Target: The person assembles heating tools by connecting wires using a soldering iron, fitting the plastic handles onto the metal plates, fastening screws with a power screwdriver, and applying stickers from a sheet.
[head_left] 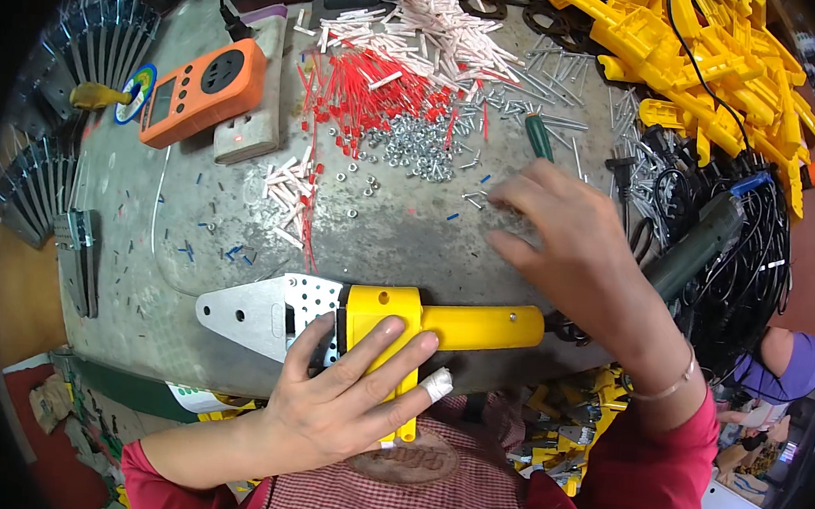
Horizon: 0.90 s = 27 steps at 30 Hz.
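Observation:
My left hand lies across a yellow-handled tool that looks like a plastic-pipe welder, with a pointed silver plate at its left end. Its fingers reach over the yellow body, and one fingertip wears white tape. Over the table, my right hand hangs with finger and thumb apart, slightly blurred. I see nothing between them. A few small screws lie by its fingertips. Just beyond it is a green-handled screwdriver. Silver nuts are heaped farther left.
Red-leaded parts and white sleeves are piled at the back. An orange meter leans on a power strip at left. Yellow shells fill the far right, above black cables and a dark green tool.

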Motion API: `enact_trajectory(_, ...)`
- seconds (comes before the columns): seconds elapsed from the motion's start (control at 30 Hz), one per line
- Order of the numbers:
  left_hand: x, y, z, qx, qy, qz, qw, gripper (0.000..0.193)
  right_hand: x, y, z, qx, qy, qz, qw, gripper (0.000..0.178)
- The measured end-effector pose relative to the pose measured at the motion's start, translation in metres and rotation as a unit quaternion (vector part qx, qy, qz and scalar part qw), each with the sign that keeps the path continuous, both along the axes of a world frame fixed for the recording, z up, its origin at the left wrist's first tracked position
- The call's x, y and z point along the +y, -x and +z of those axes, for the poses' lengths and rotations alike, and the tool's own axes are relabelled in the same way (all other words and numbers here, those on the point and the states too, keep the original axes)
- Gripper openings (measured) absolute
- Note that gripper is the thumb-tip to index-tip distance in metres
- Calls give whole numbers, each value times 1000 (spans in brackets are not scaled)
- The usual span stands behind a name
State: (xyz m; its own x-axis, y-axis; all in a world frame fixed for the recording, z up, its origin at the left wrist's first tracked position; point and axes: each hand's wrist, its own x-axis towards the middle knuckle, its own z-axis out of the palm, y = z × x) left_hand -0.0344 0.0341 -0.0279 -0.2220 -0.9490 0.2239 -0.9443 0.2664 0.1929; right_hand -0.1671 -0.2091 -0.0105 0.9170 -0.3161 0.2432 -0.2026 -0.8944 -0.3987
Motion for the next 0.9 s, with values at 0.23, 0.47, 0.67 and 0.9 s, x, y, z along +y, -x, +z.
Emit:
enact_trajectory(0.23,-13,-19,26,180,1,6,984,44,-7,-30,-20,91,76,3,993,17)
enact_trajectory(0.47,-109,-51,26,79,77,15,994,34,-20,-3,0,6,-103,-45,994,12)
enact_trajectory(0.67,-181,-36,-6,-16,74,-8,997,22,-18,22,11,66,-297,-160,939,8)
enact_trajectory(0.9,-190,-35,-14,-7,72,-59,996,27,-18,19,12,37,-321,-164,932,9)
